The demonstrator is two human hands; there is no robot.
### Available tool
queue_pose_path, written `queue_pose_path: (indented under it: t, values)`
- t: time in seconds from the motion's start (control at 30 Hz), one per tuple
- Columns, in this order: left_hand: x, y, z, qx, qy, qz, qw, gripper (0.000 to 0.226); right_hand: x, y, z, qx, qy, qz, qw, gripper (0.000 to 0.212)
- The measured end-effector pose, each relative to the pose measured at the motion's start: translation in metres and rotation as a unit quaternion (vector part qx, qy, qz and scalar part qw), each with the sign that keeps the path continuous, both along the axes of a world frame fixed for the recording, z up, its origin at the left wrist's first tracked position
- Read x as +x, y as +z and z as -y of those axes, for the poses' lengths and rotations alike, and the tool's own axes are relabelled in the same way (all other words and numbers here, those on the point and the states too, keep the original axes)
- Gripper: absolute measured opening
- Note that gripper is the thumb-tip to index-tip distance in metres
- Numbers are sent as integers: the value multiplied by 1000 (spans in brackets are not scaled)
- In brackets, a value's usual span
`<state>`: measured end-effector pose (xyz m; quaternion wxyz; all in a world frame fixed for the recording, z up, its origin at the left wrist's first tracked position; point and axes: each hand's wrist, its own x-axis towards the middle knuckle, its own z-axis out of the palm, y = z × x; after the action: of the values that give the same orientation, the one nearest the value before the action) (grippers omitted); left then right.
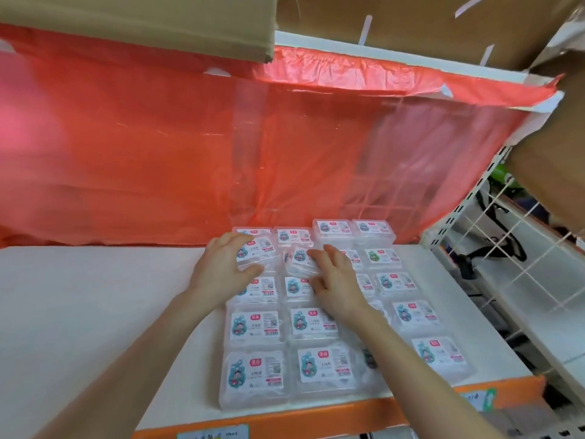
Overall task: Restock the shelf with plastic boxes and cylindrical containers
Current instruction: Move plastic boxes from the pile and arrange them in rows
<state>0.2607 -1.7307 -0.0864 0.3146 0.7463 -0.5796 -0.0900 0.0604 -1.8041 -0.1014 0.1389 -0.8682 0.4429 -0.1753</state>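
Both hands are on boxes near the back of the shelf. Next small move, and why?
Likely set the tilted box down flat in its row: the left hand grips it askew above the left column, while the front boxes lie flat in lines. The right hand touches the middle box, also crooked, so that one comes after.

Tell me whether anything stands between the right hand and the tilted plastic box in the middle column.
Nothing visible does: the right hand rests its fingertips on the tilted plastic box, which lies askew over the rows of boxes. The left hand grips another box beside it.
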Motion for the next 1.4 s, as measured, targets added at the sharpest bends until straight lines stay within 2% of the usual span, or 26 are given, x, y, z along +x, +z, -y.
queue_pose_path:
  t: [0.3,0.5,0.73,0.9,1.07,1.17,1.4]
  values:
    - [5,-6,25,40,-31,21,999,56,1,-7,-2,-41,0,-3,999,50]
    - [3,-8,39,25,-64,20,997,52,0,-6,-4,-43,-2,-7,999,50]
    - [0,-2,67,58,-89,26,994,53,0,-5,-6,-39,-2,6,999,49]
    - [-5,-5,73,59,-99,-8,993,54,-4,1,-3,2,0,22,1000,52]
    - [-5,-9,70,33,-114,-32,992,53,-19,8,2,-7,-14,-2,1000,52]
    - [-5,-7,68,11,-95,-17,995,53,-24,6,2,-4,-13,-16,1000,52]
    - [-18,-8,48,25,-64,96,993,45,-25,-4,0,-23,-25,-15,999,51]
